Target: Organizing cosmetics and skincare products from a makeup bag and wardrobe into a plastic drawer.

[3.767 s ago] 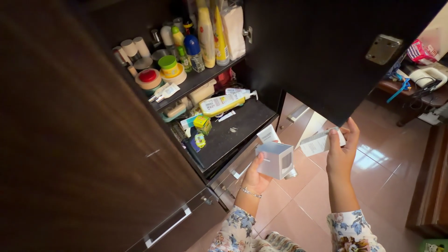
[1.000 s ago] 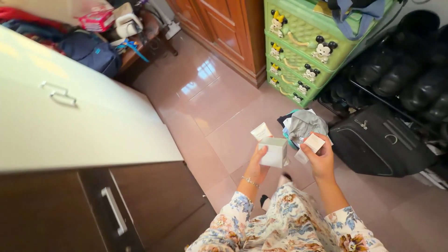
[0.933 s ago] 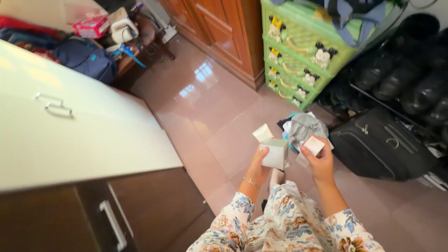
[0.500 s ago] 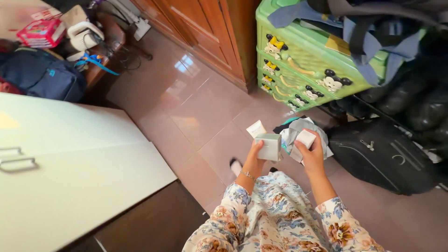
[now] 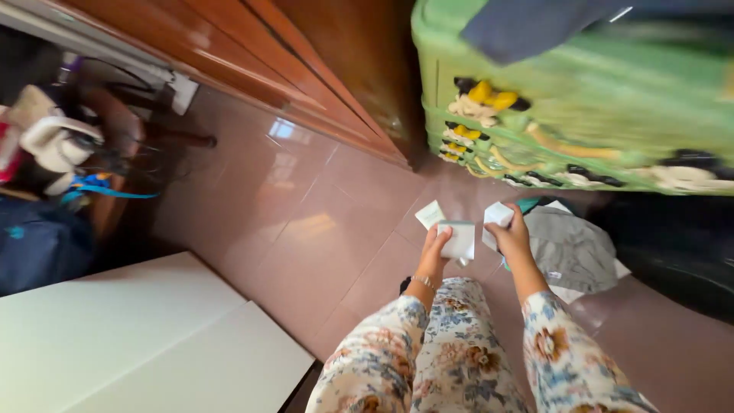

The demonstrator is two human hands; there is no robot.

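My left hand [image 5: 433, 250] holds a small white carton [image 5: 459, 239] with its top flap [image 5: 430, 214] standing open. My right hand [image 5: 511, 235] grips a smaller white packet [image 5: 497, 214] just to the right of the carton. Both hands are out in front of me above the pinkish tiled floor [image 5: 306, 222]. My floral sleeves and floral skirt [image 5: 459, 352] fill the bottom of the view.
A green plastic drawer unit [image 5: 581, 115] with cartoon handles stands ahead on the right, beside a wooden wardrobe [image 5: 306, 61]. Grey cloth [image 5: 569, 248] lies on the floor under my right hand. A white cabinet top [image 5: 130, 344] sits lower left; bags and cables clutter the far left.
I have turned away from the dark cabinet and moved toward the green drawers, which now loom close. Both hands keep the same carton and packet, carried forward.
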